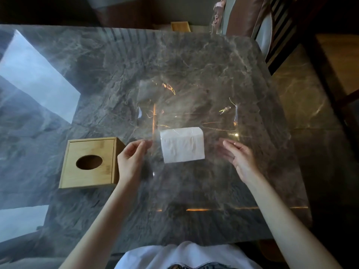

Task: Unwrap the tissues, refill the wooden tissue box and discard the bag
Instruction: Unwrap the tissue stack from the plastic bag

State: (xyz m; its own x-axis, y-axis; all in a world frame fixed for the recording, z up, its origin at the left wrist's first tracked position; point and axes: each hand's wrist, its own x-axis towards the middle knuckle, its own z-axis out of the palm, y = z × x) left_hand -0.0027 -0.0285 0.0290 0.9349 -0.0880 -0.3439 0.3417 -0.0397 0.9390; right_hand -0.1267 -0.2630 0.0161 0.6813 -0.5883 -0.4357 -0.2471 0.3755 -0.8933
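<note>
A clear plastic bag (186, 105) is spread out above the table between my two hands. My left hand (130, 160) pinches its left edge with thumb and fingers. My right hand (240, 158) is at the bag's right edge, fingers stretched out and partly blurred by the film. A white stack of tissues (182, 145) shows through the plastic between my hands; whether it is inside the bag or lying on the table I cannot tell. The wooden tissue box (91, 162), with an oval hole in its top, stands just left of my left hand.
The dark marble table (97, 74) carries bright window reflections on its left side. A small wooden panel (179, 26) lies at the far edge. A dark slatted chair (281, 32) stands at the far right, past the table's right edge.
</note>
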